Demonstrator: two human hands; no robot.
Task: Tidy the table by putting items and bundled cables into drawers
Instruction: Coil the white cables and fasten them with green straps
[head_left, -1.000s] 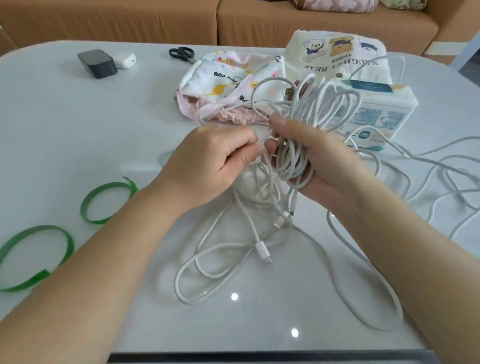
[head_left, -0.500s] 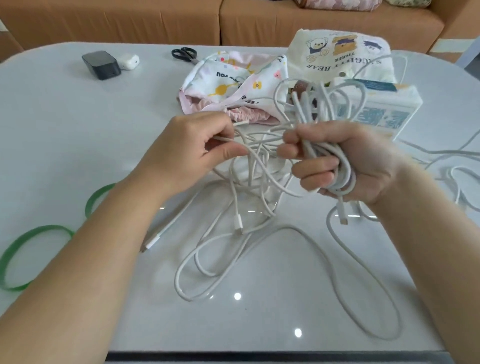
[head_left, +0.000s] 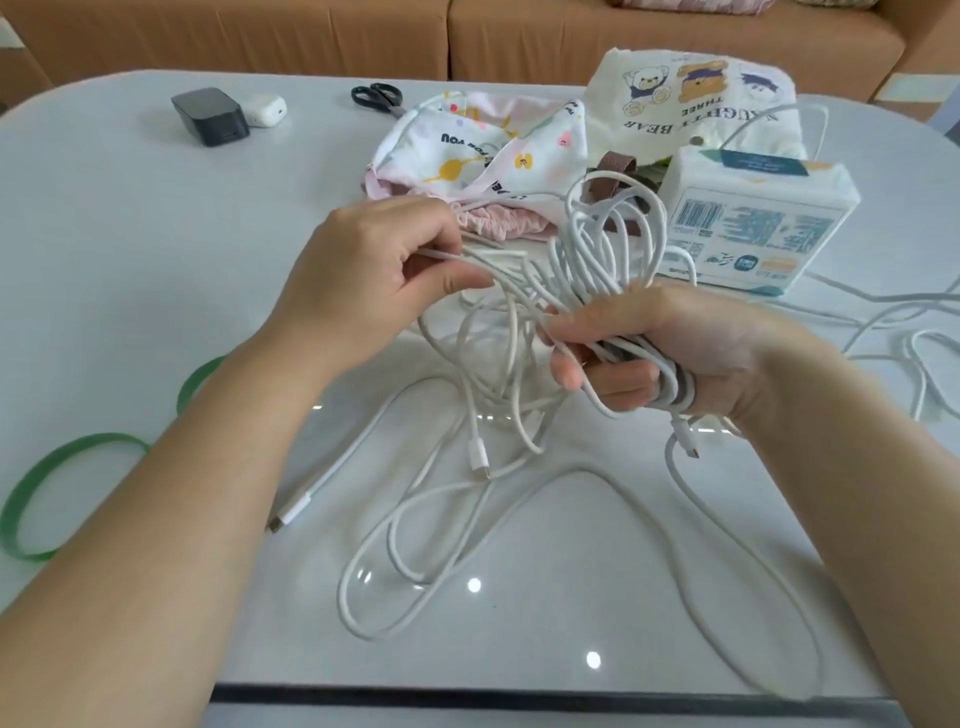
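Drawn leftward, left hand (head_left: 374, 275) pinches one strand of thin white charging cable (head_left: 483, 258); right hand (head_left: 685, 353) clenches the coil (head_left: 597, 244), keeping loops gathered.

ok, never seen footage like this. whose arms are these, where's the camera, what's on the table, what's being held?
There is no machine here. These are a person's two bare arms, filmed by one wide-angle camera worn on the head, looking forward and down.

The right hand grips a cable coil of white loops. The left hand pinches a strand that runs into that coil. More loose cable trails over the white table.

Also on the table are green bands, a dark charger block, a white earbud case, black scissors, a printed fabric pouch, a bear-print bag and a tissue pack. No drawer is in view.
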